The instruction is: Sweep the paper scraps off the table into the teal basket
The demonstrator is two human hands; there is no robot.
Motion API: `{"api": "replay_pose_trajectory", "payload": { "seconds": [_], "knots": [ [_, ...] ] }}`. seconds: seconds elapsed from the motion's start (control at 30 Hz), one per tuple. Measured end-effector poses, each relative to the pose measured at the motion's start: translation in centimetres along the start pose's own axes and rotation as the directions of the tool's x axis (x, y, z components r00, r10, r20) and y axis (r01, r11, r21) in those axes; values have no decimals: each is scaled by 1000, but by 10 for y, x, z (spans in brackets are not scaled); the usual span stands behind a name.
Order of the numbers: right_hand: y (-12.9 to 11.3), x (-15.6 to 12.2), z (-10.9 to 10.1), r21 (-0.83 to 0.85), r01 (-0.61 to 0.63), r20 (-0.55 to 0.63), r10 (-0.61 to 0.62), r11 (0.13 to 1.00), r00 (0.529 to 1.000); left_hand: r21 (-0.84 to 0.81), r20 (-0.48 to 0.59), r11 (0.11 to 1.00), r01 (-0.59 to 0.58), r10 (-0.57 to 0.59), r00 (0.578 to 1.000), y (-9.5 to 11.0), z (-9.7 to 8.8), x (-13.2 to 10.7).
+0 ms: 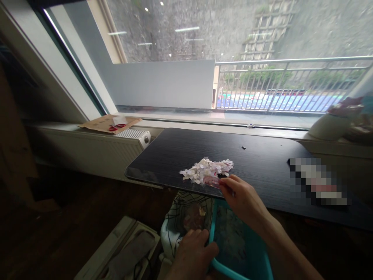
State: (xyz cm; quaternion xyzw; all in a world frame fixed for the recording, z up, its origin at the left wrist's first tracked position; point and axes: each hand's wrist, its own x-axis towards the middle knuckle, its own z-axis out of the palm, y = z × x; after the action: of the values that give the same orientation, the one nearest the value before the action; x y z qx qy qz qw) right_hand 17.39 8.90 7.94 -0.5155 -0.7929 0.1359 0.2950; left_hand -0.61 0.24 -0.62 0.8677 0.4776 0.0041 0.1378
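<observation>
A heap of small white paper scraps (201, 169) lies near the front edge of the black tabletop (163, 151). My right hand (237, 194) reaches over that edge, thumb and fingers closed in a pinch on a flat pinkish piece (211, 181). The piece touches the near side of the heap; its exact kind is unclear. Below the tabletop stands a teal bin (214, 229) with pale bits inside. My left hand (194, 251) is closed on the bin's left rim, its fingertips partly hidden.
Beside the bin is a white container with a dark-lined liner (171, 225). A box with a grey item (131, 252) sits lower left. Red scissors (116, 127) rest on a brown envelope (100, 122) by the radiator (131, 144). A blurred-out object (317, 181) lies at right.
</observation>
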Motion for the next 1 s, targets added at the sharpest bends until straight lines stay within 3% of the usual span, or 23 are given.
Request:
{"api": "replay_pose_trajectory", "payload": {
  "seconds": [0.27, 0.47, 0.7, 0.9, 1.0],
  "knots": [
    [2, -7, -12, -76, -63, -19, 62, 995, 998, -29, 1, 999, 19, -19, 1000, 8, -8, -3],
    [-6, 2, -4, -73, -39, 36, 41, 997, 999, 8, 40, 999, 41, -41, 998, 6, -6, -2],
    [4, -8, -22, -162, -74, -3, 74, 984, 997, -60, 42, 998, 5, -3, 999, 4, -10, 0],
    [-11, 6, -10, -118, -20, 53, 26, 993, 998, -12, 54, 1000, 14, -14, 998, 2, -5, 1],
    [-8, 8, -14, -162, -30, 75, 43, 986, 996, -42, 58, 999, 20, -18, 998, -2, -4, -1]
  ]
}}
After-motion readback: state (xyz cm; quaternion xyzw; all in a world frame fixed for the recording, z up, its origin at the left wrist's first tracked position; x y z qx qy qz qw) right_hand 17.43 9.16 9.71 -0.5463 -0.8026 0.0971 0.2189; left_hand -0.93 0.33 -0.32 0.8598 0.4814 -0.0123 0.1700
